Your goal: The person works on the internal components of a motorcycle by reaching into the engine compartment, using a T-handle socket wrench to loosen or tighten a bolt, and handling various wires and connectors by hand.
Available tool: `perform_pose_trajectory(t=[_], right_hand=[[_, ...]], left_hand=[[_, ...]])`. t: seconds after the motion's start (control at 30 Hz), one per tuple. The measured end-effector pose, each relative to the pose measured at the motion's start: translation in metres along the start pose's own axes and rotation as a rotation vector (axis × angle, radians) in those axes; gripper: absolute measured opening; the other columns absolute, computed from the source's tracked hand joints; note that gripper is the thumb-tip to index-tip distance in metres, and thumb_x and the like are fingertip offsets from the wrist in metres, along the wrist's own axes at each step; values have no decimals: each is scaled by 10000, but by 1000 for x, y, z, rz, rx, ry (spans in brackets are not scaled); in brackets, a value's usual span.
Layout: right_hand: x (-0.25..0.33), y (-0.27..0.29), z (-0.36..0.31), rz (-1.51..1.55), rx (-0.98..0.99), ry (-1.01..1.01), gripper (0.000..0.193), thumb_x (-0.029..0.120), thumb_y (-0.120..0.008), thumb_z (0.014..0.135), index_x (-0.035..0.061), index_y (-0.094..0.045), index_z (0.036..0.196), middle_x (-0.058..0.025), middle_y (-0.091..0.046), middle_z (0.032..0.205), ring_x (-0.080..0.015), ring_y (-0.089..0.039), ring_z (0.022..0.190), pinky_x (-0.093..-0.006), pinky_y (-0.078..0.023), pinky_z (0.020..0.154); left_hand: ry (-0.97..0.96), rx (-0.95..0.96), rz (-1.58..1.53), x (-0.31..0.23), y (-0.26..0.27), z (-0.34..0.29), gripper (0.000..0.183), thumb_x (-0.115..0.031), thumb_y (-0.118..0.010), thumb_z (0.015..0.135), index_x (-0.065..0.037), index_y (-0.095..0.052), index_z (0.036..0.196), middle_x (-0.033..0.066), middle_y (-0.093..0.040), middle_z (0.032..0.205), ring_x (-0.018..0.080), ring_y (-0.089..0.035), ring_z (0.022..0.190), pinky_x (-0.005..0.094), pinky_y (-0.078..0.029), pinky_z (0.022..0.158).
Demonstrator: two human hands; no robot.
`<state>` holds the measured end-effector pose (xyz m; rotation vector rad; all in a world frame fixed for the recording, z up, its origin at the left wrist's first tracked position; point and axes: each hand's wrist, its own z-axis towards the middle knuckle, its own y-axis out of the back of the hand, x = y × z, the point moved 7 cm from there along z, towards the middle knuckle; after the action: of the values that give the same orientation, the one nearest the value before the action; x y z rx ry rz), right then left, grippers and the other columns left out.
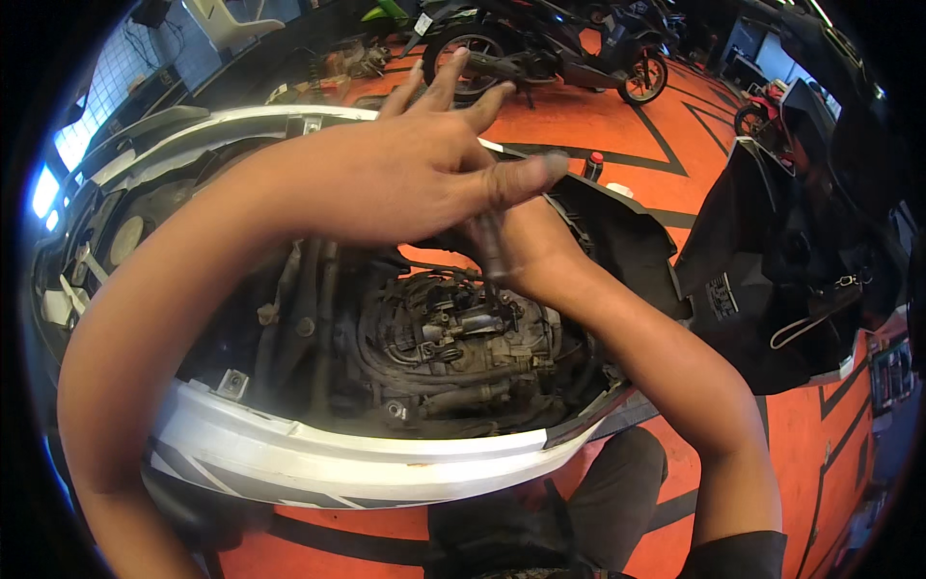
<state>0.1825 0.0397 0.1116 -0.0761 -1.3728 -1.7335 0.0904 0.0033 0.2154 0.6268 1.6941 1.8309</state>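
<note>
My left hand (420,174) reaches across the opened motor scooter, fingers spread and thumb stretched out to the right. Behind and below it is my right hand (535,236), its fingers mostly hidden by the left. Against the right palm stands a dark metal rod-shaped tool (491,253), slightly blurred; its upper end is hidden, so its exact kind does not show. The rod points down toward the dirty engine (463,338), where hoses, cables and a silvery metal part lie exposed. White side panels (386,458) frame the opening.
Black plastic bodywork (772,261) stands at the right. A dark bottle with a red cap (594,164) is on the orange floor (627,135) beyond the scooter. Another motorcycle (550,63) is parked farther back. My knee (617,492) is close to the near panel.
</note>
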Motion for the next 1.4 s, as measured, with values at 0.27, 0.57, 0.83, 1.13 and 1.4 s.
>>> perform_pose_trajectory(t=[0.27, 0.57, 0.83, 1.13, 1.4], right_hand=[[5, 1, -5, -40, 27, -73, 317, 290, -608, 992, -13, -683, 937, -267, -682, 811, -452, -674, 815, -527, -520, 764], [3, -4, 2, 38, -79, 94, 309, 318, -588, 1004, 27, -689, 987, -260, -693, 796, -469, -679, 805, -548, -539, 738], [2, 0, 1, 5, 10, -62, 273, 245, -607, 993, -4, -687, 1072, -265, -680, 793, -447, -675, 776, -499, -514, 696], [-5, 5, 5, 51, -52, -64, 273, 245, -619, 974, -17, -694, 956, -276, -679, 768, -472, -678, 787, -532, -542, 742], [46, 95, 7, -359, -483, 567, 443, 402, -728, 901, 39, -670, 1148, -175, -655, 1176, -335, -598, 1118, -445, -464, 956]], left_hand=[[454, 55, 443, 60, 13, -4, 783, -658, -264, 1038, -51, -733, 1192, 309, -248, 1610, 393, 97, 1555, 584, 55, 1230], [-19, -59, -3, -1, -2, 4, 796, -679, -216, 1028, -79, -637, 1339, 248, -230, 1637, 365, 113, 1555, 513, 35, 1253], [327, 40, 217, 29, 12, -6, 785, -717, -208, 1013, -175, -684, 1324, 247, -681, 1182, 440, -236, 1512, 657, -70, 1217], [294, 291, -53, 25, -1, -9, 360, -338, -742, 891, 14, -666, 898, 155, -632, 791, 249, -587, 711, 384, -445, 648], [32, 158, -187, 33, -15, -5, 202, 37, -586, 882, 18, -557, 1081, 150, -625, 888, 306, -625, 832, 434, -496, 801]])
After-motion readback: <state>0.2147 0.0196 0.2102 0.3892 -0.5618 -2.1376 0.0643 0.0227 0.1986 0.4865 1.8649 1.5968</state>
